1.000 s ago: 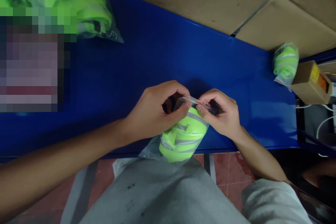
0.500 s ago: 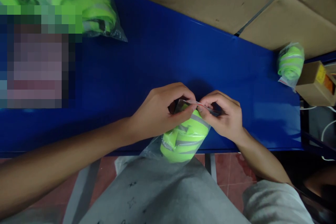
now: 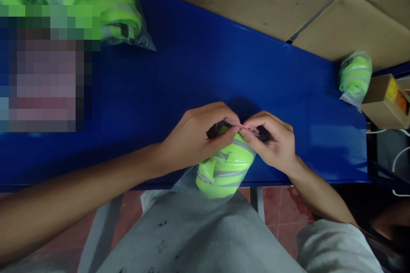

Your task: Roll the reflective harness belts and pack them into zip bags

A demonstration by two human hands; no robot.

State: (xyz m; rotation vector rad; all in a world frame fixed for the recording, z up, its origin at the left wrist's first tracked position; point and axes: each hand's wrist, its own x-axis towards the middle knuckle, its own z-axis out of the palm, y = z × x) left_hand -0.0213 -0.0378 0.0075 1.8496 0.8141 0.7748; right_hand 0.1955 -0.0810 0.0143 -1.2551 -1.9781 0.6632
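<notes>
A clear plastic bag (image 3: pixel 224 175) holds a rolled lime-yellow item with grey stripes. It hangs at the front edge of the blue table, against the grey shirt. My left hand (image 3: pixel 205 134) pinches the bag's top edge between thumb and index finger. Right beside it, my right hand (image 3: pixel 270 138) pinches the same edge, where a thin red line shows. The fingertips of both hands almost touch above the roll.
Larger bagged lime-yellow items (image 3: pixel 105 4) lie at the table's (image 3: pixel 192 59) back left, beside a pixelated area. Cardboard boxes (image 3: pixel 224 0) line the back edge. Another small bagged roll (image 3: pixel 355 76) and a small open carton (image 3: pixel 384 102) are at the right.
My left fingers have shifted very slightly along the bag's edge. Both hands keep their pinch, and the bag hangs in nearly the same place.
</notes>
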